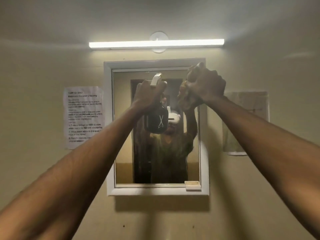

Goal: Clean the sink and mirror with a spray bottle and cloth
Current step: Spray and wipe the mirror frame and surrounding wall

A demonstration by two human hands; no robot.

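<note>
Mirror (155, 161) is facing both raised hands: left hand (149, 94) is gripping the black spray bottle (156, 121), right hand (206, 85) is clenching the bunched cloth (186, 96) at the glass's top corner; overspray is likely risking the taped notice (84, 116).

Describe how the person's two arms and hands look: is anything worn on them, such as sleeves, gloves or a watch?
Both forearms are bare for all their visible length: no sleeves, no gloves, no watch or bracelet can be seen. The left hand shows no ring. On the right hand there may be a small ring-like glint on one finger, but it is too blurred to tell.
</note>
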